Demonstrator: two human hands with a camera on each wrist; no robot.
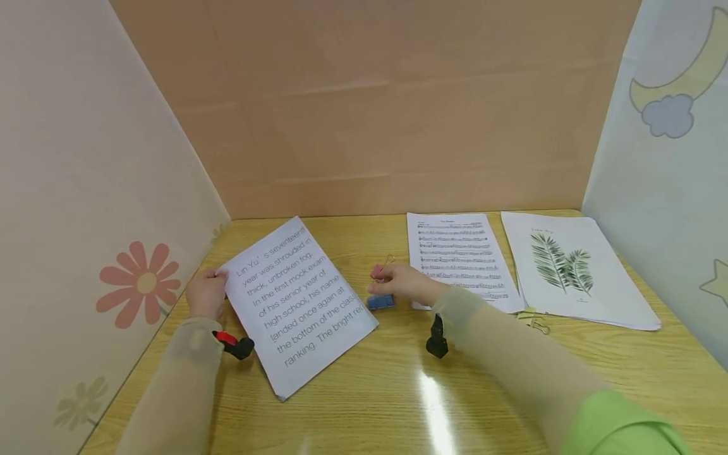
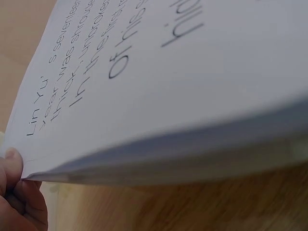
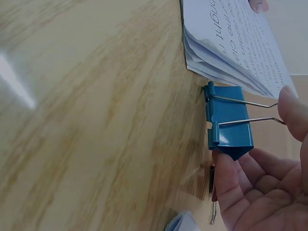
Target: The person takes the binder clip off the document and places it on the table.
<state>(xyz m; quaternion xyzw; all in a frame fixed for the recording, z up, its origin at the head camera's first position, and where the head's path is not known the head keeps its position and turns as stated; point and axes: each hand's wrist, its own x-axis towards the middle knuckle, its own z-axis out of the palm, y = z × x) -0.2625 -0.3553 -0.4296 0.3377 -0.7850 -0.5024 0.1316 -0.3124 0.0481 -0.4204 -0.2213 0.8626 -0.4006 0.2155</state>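
Observation:
My left hand (image 1: 206, 292) grips the upper left corner of a stack of printed sheets (image 1: 296, 303), thumb on top in the left wrist view. The stack lies tilted, its left edge raised above the wood. Beside its right corner is a blue binder clip (image 3: 231, 118) with wire handles. My right hand (image 1: 406, 283) holds this clip, the thumb at the handles and a finger under its lower end. Right behind the fingers sits a red binder clip (image 1: 378, 272), partly hidden by the hand.
A sheet of music (image 1: 461, 253) lies at the back right, partly under my right forearm. Next to it is a stack with a leaf picture (image 1: 597, 278), with a yellow binder clip (image 1: 533, 319) at its near left corner. Walls stand at the back and both sides.

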